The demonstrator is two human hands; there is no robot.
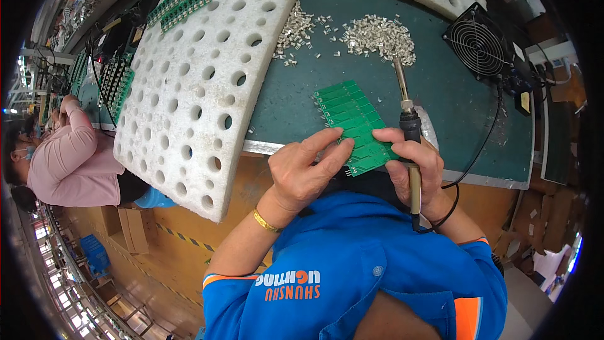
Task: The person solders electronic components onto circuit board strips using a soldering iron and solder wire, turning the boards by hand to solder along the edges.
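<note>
Holding a green circuit board panel at the near edge of the dark green surface, with 2 hands.
The left hand pinches the panel's near-left edge with curled fingers; the right hand is closed around a soldering iron, tip pointing away toward 2 piles of small metal parts. A perforated white foam sheet lies left, a black fan right.
</note>
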